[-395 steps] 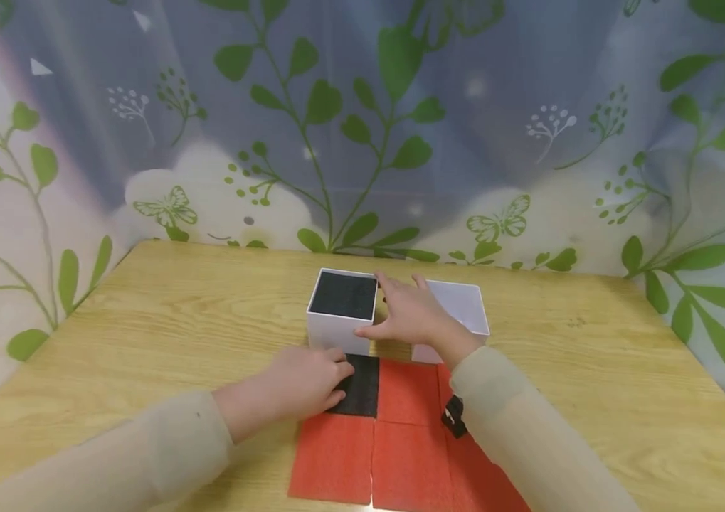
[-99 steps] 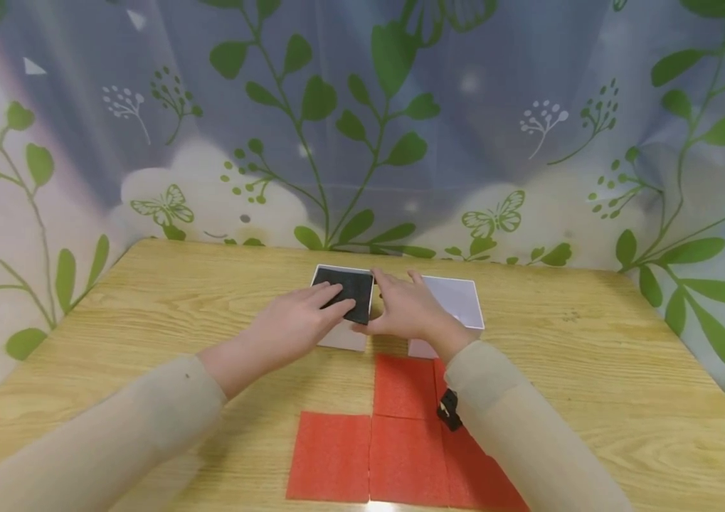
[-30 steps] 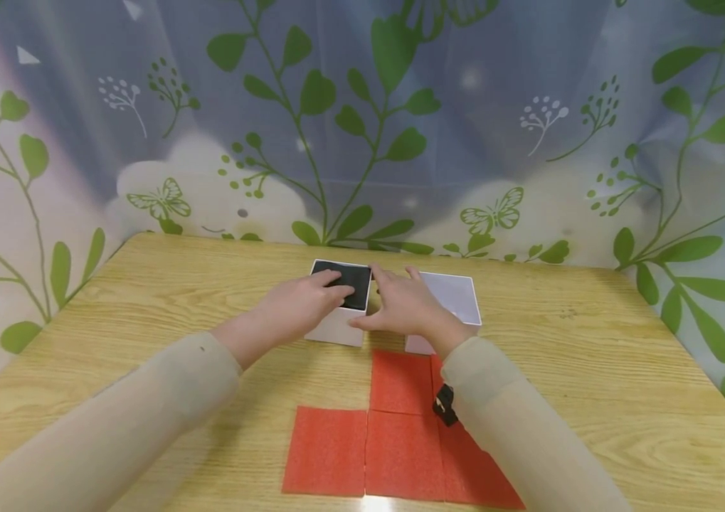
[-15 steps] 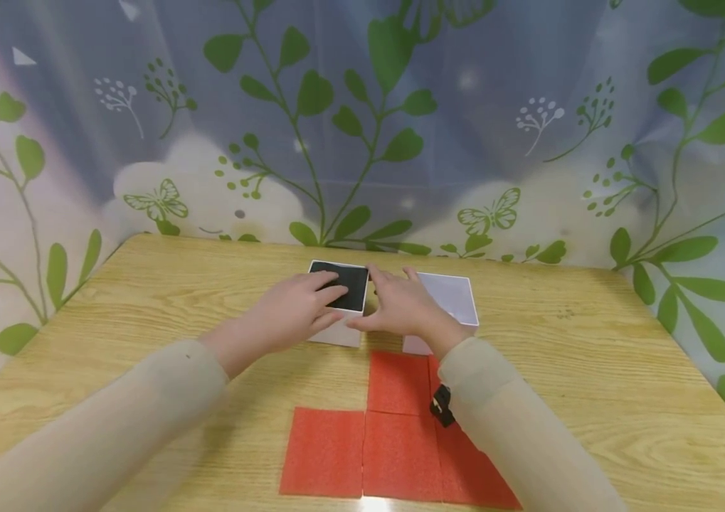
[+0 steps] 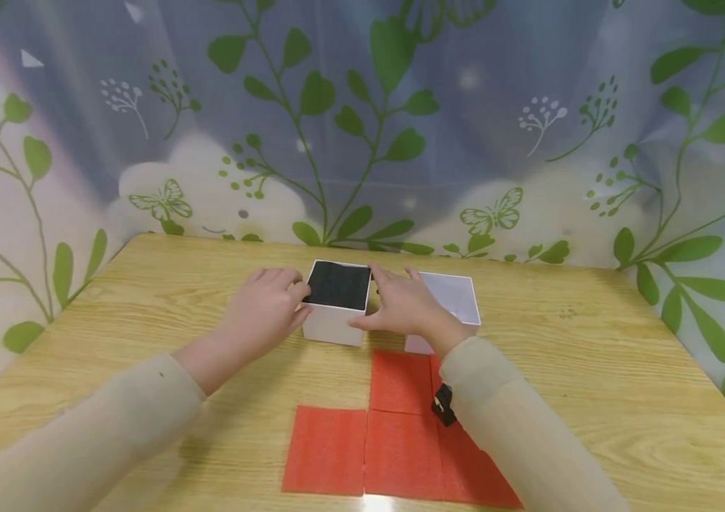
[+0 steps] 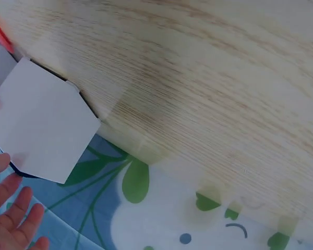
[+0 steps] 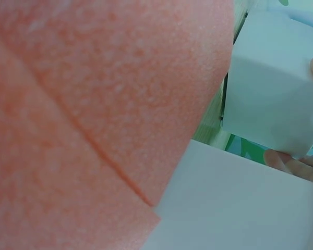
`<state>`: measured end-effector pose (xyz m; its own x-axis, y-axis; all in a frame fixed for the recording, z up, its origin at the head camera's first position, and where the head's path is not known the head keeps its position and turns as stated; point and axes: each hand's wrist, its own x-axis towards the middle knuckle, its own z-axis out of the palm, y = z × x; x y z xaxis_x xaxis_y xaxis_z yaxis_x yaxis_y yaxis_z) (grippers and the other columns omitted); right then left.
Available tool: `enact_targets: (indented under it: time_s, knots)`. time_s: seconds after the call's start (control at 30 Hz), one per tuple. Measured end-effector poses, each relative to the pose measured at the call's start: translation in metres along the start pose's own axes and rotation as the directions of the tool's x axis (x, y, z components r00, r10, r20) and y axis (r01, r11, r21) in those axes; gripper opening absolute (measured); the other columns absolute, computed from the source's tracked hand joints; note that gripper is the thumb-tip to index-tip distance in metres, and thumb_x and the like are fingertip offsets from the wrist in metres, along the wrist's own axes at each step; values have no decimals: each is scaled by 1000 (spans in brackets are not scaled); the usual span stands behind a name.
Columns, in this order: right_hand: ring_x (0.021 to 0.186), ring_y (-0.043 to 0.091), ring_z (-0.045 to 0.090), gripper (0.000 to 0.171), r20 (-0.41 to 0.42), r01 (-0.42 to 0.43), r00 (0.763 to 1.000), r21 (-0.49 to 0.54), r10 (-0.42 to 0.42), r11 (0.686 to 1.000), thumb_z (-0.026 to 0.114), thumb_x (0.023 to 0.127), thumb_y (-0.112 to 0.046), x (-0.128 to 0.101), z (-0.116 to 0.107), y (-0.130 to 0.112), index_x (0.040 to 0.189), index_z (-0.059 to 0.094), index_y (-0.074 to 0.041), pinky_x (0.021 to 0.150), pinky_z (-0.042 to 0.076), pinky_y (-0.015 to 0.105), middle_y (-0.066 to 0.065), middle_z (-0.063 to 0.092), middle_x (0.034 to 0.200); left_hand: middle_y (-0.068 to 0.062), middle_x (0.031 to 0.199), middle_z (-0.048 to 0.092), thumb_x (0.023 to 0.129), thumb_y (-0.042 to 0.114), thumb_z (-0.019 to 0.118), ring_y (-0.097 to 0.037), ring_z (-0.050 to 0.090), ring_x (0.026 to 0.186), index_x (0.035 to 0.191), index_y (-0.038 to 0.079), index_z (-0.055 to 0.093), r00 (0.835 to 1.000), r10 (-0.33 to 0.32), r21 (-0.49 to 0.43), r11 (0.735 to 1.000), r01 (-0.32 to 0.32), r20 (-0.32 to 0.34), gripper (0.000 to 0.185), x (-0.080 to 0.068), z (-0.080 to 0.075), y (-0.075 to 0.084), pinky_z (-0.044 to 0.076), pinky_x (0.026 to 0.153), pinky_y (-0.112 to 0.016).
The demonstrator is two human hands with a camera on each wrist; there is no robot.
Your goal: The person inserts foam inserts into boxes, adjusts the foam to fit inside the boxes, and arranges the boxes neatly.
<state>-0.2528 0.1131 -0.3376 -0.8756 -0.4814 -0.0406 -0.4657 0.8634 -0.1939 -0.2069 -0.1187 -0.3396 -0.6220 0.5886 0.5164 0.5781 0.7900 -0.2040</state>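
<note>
In the head view, a white square box [image 5: 333, 325] stands at the back of the table, with a black square sheet [image 5: 339, 286] filling its top. My left hand [image 5: 266, 306] is at the box's left side, fingers bent at the rim beside the sheet and thumb at the front corner. My right hand [image 5: 403, 302] grips the same box by its right side, thumb at the front and fingertips towards the back. The left wrist view shows the box's plain white wall [image 6: 41, 120] with fingers [image 6: 13, 208] at its rim. In the right wrist view, fingers [image 7: 292, 161] hold the box.
A second white box [image 5: 452, 295] stands right of the first, partly behind my right hand. Several red square sheets [image 5: 403, 455] lie edge to edge on the wooden table [image 5: 593, 370] in front. A leaf-patterned curtain [image 5: 362, 128] hangs behind the table's far edge.
The black sheet has gone from beside the red sheets onto the box's top. My left hand pressed on it there, then slid left to the rim. The right hand keeps its grip.
</note>
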Motion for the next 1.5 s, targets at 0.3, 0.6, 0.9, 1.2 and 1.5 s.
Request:
enact_targets:
  time_s: [0.3,0.6,0.9,1.2,1.5]
  knots:
    - [124,20,47,107,-7,1,1000,1,-1,1000,59,75,-68,3,0,5,148,17,-1,111,4,49,9,48,137,-5,84,64,78,14,73,-26,59,85,83,7,70,999,-13,-44,999,10,-50,10,3,5,0,45,75,-40]
    - [127,21,43,107,-9,8,1000,-25,-8,1000,58,75,-69,4,2,6,148,17,-2,111,7,51,9,41,142,-14,110,60,80,31,73,-32,57,100,112,3,64,982,-115,-71,989,126,148,44,7,3,2,45,87,-47]
    - [125,22,45,106,-4,3,1000,-12,-3,1000,58,76,-68,1,4,6,148,18,-2,111,6,51,10,46,139,-17,121,54,80,42,71,-36,53,109,118,3,60,937,-167,-117,971,211,306,55,21,2,2,41,92,-51]
    - [125,21,46,104,-39,19,999,-20,-20,1000,59,76,-67,6,2,0,147,21,-2,111,5,50,8,48,137,-17,132,47,72,59,70,-35,46,118,136,2,44,865,-230,-136,938,319,445,90,36,8,-10,40,93,-51]
    - [126,20,43,105,-12,-2,1000,-9,2,1000,59,76,-67,3,4,3,148,19,-2,111,4,50,9,44,140,-21,135,44,72,57,72,-36,46,118,138,-2,39,851,-193,-229,913,339,488,94,39,14,-10,41,94,-48]
